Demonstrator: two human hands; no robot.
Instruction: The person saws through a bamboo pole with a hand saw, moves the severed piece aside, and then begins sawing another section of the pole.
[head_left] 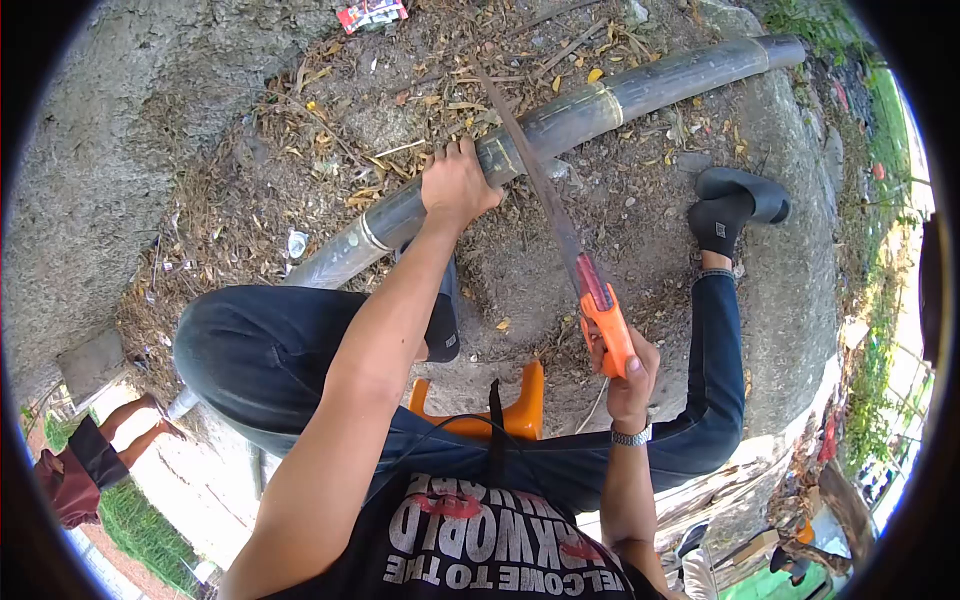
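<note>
A thick, dark bamboo pole [570, 120] with pale node rings runs diagonally over the ground, from beside my bent knee up to the upper right. My left hand [457, 185] grips the pole near its middle, fingers over the top. In my right hand [627, 365] is the orange handle of a handsaw [545, 190]. The saw's long blade reaches up and left and crosses the pole just right of my left hand. How deep the teeth sit in the bamboo cannot be made out.
Dry leaves and twigs litter the dirt [520, 270]. An orange plastic stool [525, 415] is under me. My shod foot [722, 220] rests at the right, beside a concrete edge [790, 270]. A red wrapper [372, 12] lies at the top. Another person [85, 460] shows at the lower left.
</note>
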